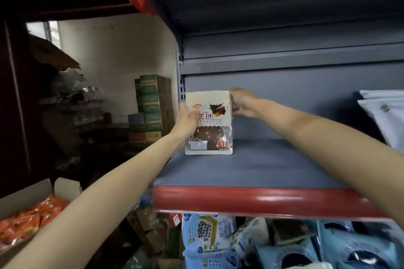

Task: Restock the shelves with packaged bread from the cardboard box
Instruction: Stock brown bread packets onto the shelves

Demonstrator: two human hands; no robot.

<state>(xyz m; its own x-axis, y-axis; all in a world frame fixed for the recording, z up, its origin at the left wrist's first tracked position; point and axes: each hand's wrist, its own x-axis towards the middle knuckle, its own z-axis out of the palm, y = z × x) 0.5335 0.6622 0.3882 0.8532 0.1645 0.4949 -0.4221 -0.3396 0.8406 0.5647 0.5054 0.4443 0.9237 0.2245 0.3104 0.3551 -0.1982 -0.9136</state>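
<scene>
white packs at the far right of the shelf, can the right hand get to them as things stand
Probably yes, once it lets go. The right hand holds the bread package's right edge, and the grey shelf between it and the white packs shows nothing in the way.

The bread pack (pixel 208 122) is looking like glossy plastic film, cream-printed above and clear below, with dark bread showing through. The shelf (pixel 262 164) is showing matt grey painted metal, smooth, while its front strip (pixel 262 200) is shining as glossy red plastic. The box (pixel 26 196) is showing matt, plain cardboard, holding shiny orange packets (pixel 28 223). Below, blue packs (pixel 207 233) are glinting like plastic film.
</scene>
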